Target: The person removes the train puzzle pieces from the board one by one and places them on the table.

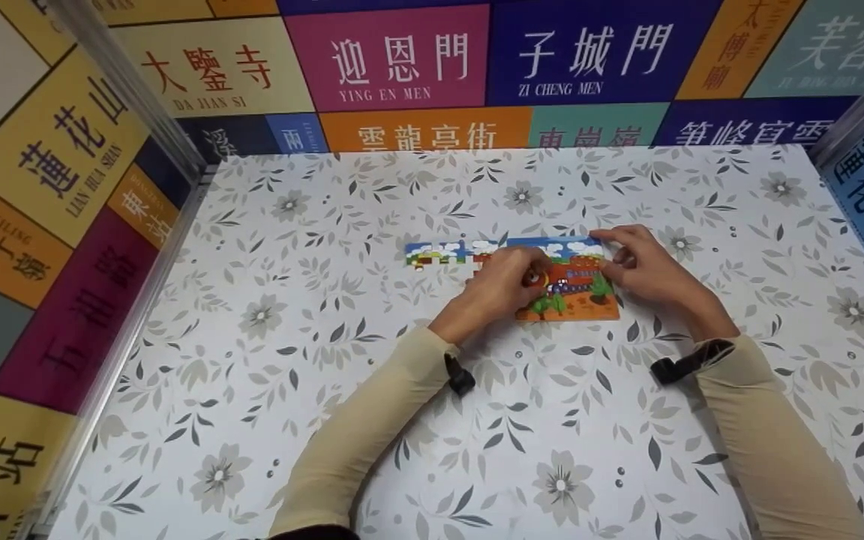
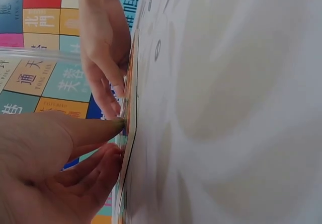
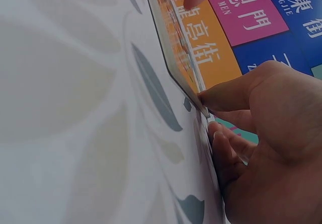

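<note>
A partly assembled jigsaw puzzle (image 1: 578,304) lies flat, its picture showing blue sky, clouds, red and orange ground and green plants. A narrower strip (image 1: 432,251) of joined pieces extends left along its far side, with an uneven, knobbed near edge. Over the puzzle's left part bends my left hand (image 1: 503,281), thumb and fingertips brought together at its surface; the fingers hide what they pinch there. At the right end, my right hand (image 1: 646,262) grips the edge between thumb and index finger near the far corner. In the right wrist view, the thumb (image 3: 229,95) presses the puzzle's corner.
The table (image 1: 252,420) has a white covering printed with grey flowers and leaves. Behind it stands a wall of coloured panels (image 1: 394,56) with Chinese lettering, and more panels (image 1: 49,172) line the left side. Dark straps with small devices (image 1: 676,369) sit at both wrists.
</note>
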A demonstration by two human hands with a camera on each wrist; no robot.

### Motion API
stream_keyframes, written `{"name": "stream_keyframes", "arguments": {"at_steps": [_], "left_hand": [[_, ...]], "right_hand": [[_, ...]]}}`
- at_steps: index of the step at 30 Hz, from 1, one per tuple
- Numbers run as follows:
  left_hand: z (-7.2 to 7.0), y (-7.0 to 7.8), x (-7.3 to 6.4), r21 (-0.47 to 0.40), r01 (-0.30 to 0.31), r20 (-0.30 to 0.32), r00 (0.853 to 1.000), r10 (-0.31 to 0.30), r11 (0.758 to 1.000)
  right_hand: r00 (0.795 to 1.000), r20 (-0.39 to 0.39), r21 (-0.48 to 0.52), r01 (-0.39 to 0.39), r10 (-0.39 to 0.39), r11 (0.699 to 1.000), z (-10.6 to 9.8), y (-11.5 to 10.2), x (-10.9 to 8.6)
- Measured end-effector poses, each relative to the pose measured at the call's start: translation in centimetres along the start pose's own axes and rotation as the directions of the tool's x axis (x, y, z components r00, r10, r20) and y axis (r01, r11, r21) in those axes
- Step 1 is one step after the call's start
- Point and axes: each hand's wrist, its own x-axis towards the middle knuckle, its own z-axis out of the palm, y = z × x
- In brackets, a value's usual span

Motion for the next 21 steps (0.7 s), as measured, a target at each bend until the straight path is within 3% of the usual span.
{"name": "stream_keyframes", "arguments": {"at_steps": [12,21], "left_hand": [[0.4,0.4,1.1,-0.007,0.055,0.045,0.998,-0.054,0.998],[0.4,0.4,1.4,-0.013,0.058,0.045,0.997,-0.057,0.998]], "right_hand": [[0.999,0.015,0.001,-0.028,0.028,1.000,-0.2,-0.1,0.0],[1.000,-0.003,0.008,0.011,-0.011,1.000,-0.1,0.2,0.0]]}}
